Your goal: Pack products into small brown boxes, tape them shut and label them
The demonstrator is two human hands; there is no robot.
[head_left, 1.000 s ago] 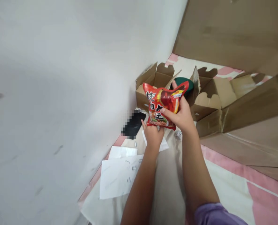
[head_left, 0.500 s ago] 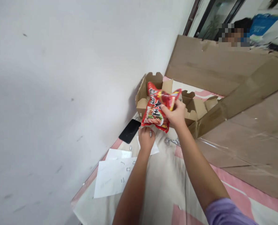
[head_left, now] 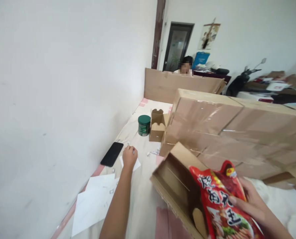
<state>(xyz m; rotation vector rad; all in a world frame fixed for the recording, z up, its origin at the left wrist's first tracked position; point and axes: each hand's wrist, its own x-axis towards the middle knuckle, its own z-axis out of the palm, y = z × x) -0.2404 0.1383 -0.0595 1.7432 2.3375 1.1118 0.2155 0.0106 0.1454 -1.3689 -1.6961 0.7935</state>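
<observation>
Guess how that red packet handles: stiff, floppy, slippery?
The red packet is probably floppy, as its top edge dips between the corners. Its shiny surface may be slippery. The right hand grips one side, so the other might sag.

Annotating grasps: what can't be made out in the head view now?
Head view:
Red packet: lower end, cut off by the bottom edge.
Right hand: fingers behind the packet, hidden by it.
Left hand: whether it grips anything, hidden by curled fingers.
Green jar: label print, too small.
</observation>
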